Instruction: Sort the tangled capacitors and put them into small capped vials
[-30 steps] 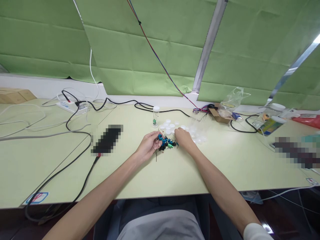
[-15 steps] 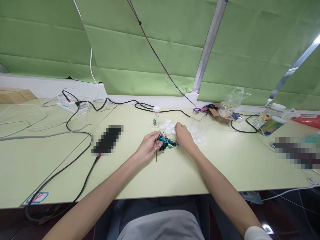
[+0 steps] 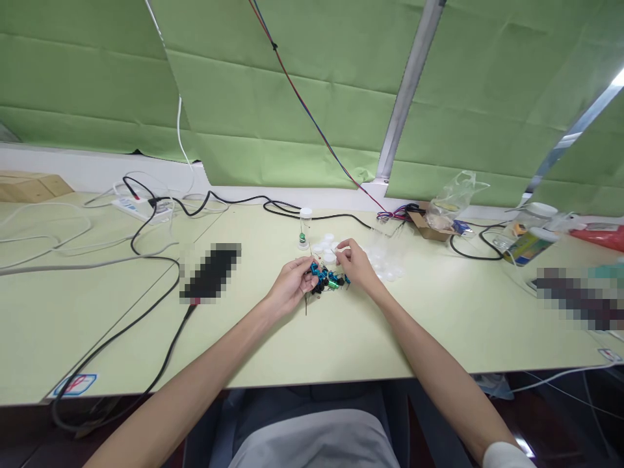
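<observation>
My left hand pinches a small blue part with thin wire legs, which looks like an electronic component. Just right of it lies a small heap of blue, black and green parts. Above the heap, my right hand is closed in a pinch; a short pale tip shows at its fingers, too small to name. Behind the hands are several round white caps. A clear tube with a white lid stands upright behind my left hand, a green part inside it.
A black blurred device on a cable lies to the left, near a power strip. Back right are a cardboard box with a plastic bag and a labelled jar. Black cables run along the wall.
My right hand has shifted slightly left, turning so that its pinched fingertips now show. My left hand keeps its hold on the blue component and has hardly moved.
</observation>
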### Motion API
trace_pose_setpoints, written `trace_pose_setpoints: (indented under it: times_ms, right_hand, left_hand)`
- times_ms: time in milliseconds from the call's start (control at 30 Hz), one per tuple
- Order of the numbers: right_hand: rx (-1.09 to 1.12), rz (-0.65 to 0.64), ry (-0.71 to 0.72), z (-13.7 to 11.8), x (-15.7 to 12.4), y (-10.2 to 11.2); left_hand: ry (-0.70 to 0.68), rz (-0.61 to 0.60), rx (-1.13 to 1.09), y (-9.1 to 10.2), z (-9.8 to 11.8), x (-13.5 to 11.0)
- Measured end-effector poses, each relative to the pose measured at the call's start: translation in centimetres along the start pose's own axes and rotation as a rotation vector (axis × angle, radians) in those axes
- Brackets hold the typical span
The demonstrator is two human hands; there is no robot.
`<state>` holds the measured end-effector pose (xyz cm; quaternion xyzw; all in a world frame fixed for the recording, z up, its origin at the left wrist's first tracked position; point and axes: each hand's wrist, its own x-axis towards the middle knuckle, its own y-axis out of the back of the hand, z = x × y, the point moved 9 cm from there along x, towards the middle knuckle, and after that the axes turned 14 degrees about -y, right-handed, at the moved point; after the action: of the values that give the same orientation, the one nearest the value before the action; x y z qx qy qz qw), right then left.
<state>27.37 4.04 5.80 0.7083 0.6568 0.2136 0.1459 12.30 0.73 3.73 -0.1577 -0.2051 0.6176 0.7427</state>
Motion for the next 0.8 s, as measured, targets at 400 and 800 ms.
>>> trace_pose_setpoints:
  times_ms: [400,800]
  right_hand:
    - [0.538,-0.364,-0.187,-0.5,-0.8,-2.2]
    - [0.706,-0.388,-0.085,-2.7,-1.4,-0.7]
  left_hand:
    - [0.004,0.025,0.010,0.5,-0.3,0.2]
    - [0.000,0.024,0.014,0.4,-0.3,0.1]
